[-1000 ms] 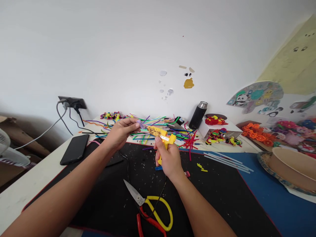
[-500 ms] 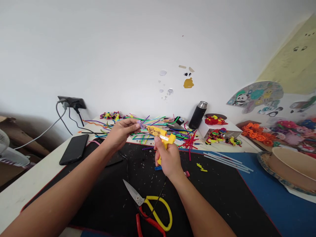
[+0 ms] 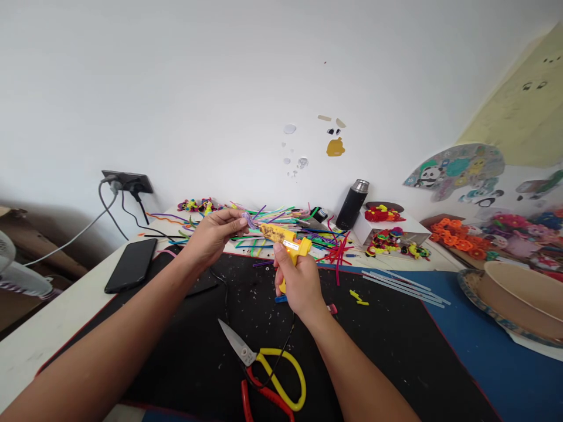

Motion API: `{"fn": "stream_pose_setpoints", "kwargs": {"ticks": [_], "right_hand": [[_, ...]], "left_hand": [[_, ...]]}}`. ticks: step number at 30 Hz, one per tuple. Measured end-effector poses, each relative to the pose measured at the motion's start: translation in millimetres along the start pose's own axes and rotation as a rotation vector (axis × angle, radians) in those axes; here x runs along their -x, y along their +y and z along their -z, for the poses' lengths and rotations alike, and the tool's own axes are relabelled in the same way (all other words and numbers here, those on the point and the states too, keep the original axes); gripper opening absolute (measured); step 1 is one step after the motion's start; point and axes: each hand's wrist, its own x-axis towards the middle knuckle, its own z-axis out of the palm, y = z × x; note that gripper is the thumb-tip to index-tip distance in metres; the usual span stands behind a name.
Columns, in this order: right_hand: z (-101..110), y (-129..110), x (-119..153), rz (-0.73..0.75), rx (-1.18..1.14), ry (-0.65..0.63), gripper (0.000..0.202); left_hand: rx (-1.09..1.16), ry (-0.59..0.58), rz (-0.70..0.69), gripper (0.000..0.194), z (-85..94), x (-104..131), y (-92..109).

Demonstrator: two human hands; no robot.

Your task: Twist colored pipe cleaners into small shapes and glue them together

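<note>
Between the thumb and fingers of my left hand [image 3: 212,236] is a small purple pipe-cleaner piece [image 3: 248,220], pinched and held up over the back of the mat. My right hand [image 3: 298,279] is wrapped round the handle of a yellow hot glue gun [image 3: 281,235], its front part stained dark. The nozzle points left at the purple piece, right at it or touching; which one I cannot tell. A black cord runs down from the gun's handle. Scissors [image 3: 248,354] with one yellow and one red handle lie below my hands on the black mat [image 3: 176,351].
Many coloured pipe cleaners [image 3: 281,215] are heaped behind my hands. A black phone [image 3: 131,265] lies at left. Clear glue sticks [image 3: 402,288], a black flask [image 3: 352,205], a white box [image 3: 396,231] with small figures and a round container [image 3: 523,299] are at right.
Both hands hold nearly the same pose, glue gun at the purple piece. The whole view has shifted very slightly; nothing was picked up or let go.
</note>
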Motion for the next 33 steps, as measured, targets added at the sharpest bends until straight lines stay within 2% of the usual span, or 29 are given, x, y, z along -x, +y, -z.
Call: {"fn": "stream_pose_setpoints", "kwargs": {"ticks": [33], "right_hand": [[-1.7, -0.1, -0.7, -0.01, 0.027, -0.004, 0.056]], "left_hand": [[0.0, 0.032, -0.06, 0.029, 3.8, -1.7, -2.0]]}}
